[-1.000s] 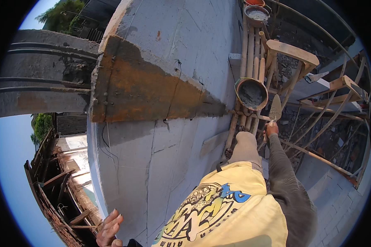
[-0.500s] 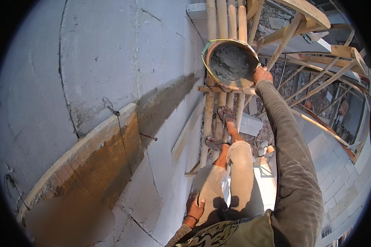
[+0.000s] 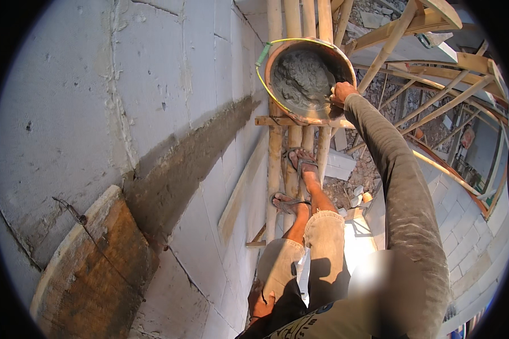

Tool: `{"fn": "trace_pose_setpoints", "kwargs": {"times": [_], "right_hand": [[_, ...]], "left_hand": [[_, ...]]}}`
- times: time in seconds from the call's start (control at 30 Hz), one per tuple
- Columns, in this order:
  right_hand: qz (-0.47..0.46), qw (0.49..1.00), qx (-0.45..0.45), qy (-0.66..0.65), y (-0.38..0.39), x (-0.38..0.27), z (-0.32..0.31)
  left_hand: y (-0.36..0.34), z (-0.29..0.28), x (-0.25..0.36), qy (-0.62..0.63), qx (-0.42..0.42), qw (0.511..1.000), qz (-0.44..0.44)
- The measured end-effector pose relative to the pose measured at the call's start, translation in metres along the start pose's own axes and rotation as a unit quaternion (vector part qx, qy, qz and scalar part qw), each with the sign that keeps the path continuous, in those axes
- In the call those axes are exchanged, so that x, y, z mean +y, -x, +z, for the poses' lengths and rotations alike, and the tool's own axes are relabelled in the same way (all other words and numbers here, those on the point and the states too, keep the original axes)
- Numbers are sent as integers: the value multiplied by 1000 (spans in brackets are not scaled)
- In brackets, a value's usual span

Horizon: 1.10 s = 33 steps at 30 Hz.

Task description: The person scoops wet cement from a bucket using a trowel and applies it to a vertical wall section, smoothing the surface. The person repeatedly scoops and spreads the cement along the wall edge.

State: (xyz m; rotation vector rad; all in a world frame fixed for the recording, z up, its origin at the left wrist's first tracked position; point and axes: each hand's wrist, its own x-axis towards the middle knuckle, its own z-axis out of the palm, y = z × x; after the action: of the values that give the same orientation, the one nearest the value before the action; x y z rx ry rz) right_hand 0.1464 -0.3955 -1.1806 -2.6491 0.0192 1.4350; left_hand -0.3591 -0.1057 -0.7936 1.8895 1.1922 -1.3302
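Observation:
A round bucket point(image 3: 345, 62) of wet grey mortar point(image 3: 302, 76) stands on bamboo poles ahead of my feet. Its thin yellow bail with a green grip point(image 3: 263, 53) leans out to the left. My right hand point(image 3: 343, 94) reaches over the bucket's right side, fingers closed at the inner edge of the mortar. What they grip is mostly hidden; only a small pale bit shows by the fingertips. My left hand point(image 3: 261, 300) lies against my left thigh, partly in shadow, fingers loosely apart and holding nothing.
My sandalled feet stand on the bamboo poles point(image 3: 292, 141), tied to a wooden crosspiece point(image 3: 266, 121). On the left rises a grey block wall point(image 3: 68, 101) with a damp mortar band point(image 3: 192, 152) and a wooden board point(image 3: 96, 271). Curved timber framing point(image 3: 401, 31) fills the right, above rubble.
My right hand has moved from the bucket's rim inward over the mortar. The view has shifted, so the bucket appears larger and farther left. My left hand stays at my thigh.

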Motion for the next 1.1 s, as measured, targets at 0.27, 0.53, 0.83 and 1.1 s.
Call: {"fn": "trace_pose_setpoints", "kwargs": {"times": [0.27,0.53,0.83,1.1], "right_hand": [[-26,989,-20,-144,-8,-25,26],[-19,929,-70,-362,41,-11,18],[-84,910,-70,-401,80,1,14],[-100,901,-8,-421,226,19,-35]], "left_hand": [[-13,9,-27,-93,103,971,194],[-30,6,-40,-101,104,964,222],[-33,4,-46,-86,106,963,231],[-28,-5,-46,-56,88,978,183]]}}
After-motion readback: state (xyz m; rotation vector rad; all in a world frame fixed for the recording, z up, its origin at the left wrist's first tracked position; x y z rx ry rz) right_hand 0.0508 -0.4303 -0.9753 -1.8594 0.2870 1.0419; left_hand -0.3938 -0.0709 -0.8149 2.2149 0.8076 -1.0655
